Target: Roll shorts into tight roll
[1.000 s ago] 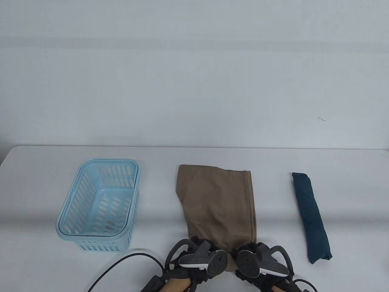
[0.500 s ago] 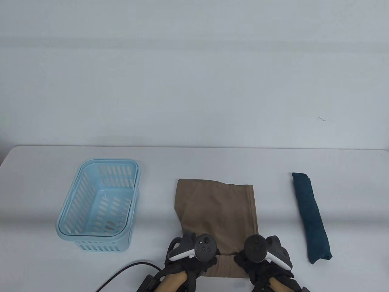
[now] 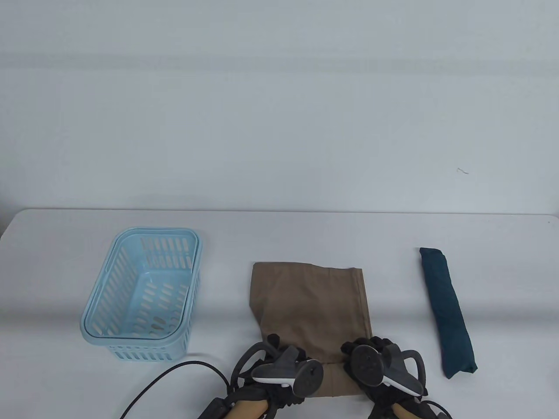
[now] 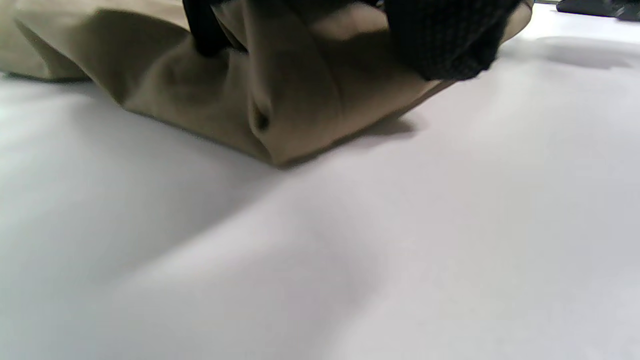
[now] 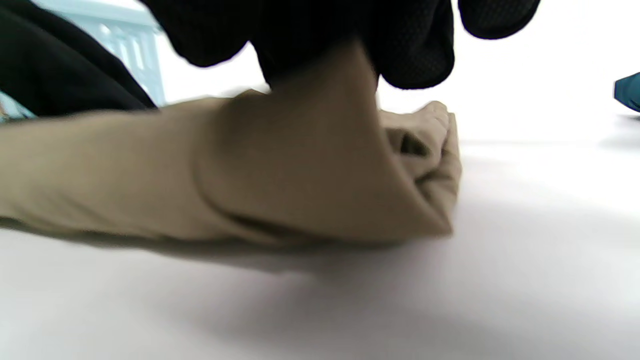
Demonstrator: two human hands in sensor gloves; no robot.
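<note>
Tan shorts [image 3: 312,305] lie folded lengthwise in the middle of the table, with the near end turned over into a first fold. My left hand [image 3: 276,349] and right hand [image 3: 371,349] sit side by side on that near end, at its left and right corners. In the left wrist view black gloved fingers [image 4: 450,40] curl into the bunched tan cloth [image 4: 280,100]. The right wrist view has gloved fingers [image 5: 350,30] clamped over the doubled edge of the shorts [image 5: 300,185]. The palms are hidden by the trackers.
A light blue slotted basket [image 3: 131,340] stands to the left of the shorts. To the right lies a dark teal rolled garment [image 3: 447,310]. A black cable [image 3: 174,375] runs along the near edge by my left wrist.
The shorts have slid toward me, their far edge now nearer. The near end has been folded over, and both hands have shifted slightly forward onto the fold.
</note>
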